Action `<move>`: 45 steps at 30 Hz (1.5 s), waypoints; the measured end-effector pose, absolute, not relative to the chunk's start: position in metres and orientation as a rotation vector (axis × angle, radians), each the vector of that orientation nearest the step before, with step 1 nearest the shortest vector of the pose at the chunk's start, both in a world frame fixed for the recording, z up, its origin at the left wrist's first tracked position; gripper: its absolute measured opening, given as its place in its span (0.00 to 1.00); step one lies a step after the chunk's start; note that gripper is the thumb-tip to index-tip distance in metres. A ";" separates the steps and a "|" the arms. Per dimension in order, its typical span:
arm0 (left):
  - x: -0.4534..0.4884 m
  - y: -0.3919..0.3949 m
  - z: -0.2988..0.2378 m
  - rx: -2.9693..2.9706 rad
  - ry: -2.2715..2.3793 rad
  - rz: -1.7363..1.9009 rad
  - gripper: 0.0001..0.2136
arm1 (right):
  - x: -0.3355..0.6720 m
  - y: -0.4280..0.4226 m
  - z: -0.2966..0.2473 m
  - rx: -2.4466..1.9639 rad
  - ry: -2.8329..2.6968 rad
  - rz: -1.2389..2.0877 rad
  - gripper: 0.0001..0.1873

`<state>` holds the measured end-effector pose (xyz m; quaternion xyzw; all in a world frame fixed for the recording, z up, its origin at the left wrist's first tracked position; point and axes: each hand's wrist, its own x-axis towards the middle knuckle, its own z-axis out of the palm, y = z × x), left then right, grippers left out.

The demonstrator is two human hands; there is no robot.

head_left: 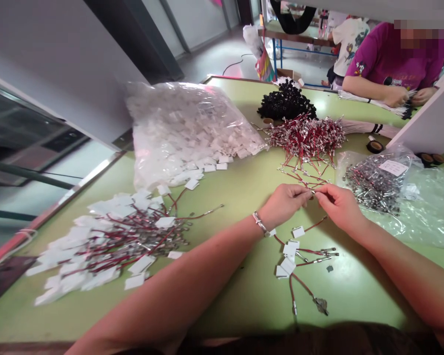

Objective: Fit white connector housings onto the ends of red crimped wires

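My left hand (284,201) and my right hand (338,203) meet over the green table (244,296), fingertips pinched together on a small metal-tipped red wire (313,192). A metal bracelet (259,224) is on my left wrist. Just below my hands lie a few red wires with white square tags (290,251). A loose pile of untagged red wires (306,138) sits just beyond my hands.
A big heap of tagged wires (107,241) lies at the left, and behind it a clear bag of white tags (185,128). A bag of metal parts (381,180) is at the right. A black bundle (285,101) lies farther back. Another person (392,64) works at the far right corner.
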<state>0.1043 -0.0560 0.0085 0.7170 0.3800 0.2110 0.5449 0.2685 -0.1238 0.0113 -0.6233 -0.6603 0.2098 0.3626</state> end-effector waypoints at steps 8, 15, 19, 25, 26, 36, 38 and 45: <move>0.101 -0.056 0.013 1.640 0.848 0.495 0.13 | 0.270 -0.123 0.012 -1.536 -1.572 0.713 0.11; 0.099 -0.058 0.004 2.338 0.617 0.464 0.12 | 0.281 -0.126 0.020 -1.617 -1.940 0.801 0.10; 0.097 -0.055 0.011 2.462 0.604 0.329 0.13 | 0.281 -0.126 0.021 -1.729 -1.867 0.891 0.11; 0.105 -0.043 0.021 2.398 0.674 0.485 0.11 | 0.270 -0.131 0.028 -1.709 -2.182 0.855 0.08; 0.110 -0.044 0.016 2.428 0.686 0.526 0.12 | 0.268 -0.133 0.030 -1.694 -2.275 0.827 0.08; 0.126 -0.056 -0.007 2.669 0.837 0.187 0.12 | 0.355 -0.110 0.051 -2.282 -2.214 0.131 0.07; 0.125 -0.054 -0.004 2.657 0.844 0.177 0.12 | 0.371 -0.107 0.042 -2.203 -2.355 0.169 0.07; 0.109 -0.039 0.009 2.129 0.900 0.844 0.04 | 0.362 -0.104 0.025 -2.039 -2.468 0.121 0.10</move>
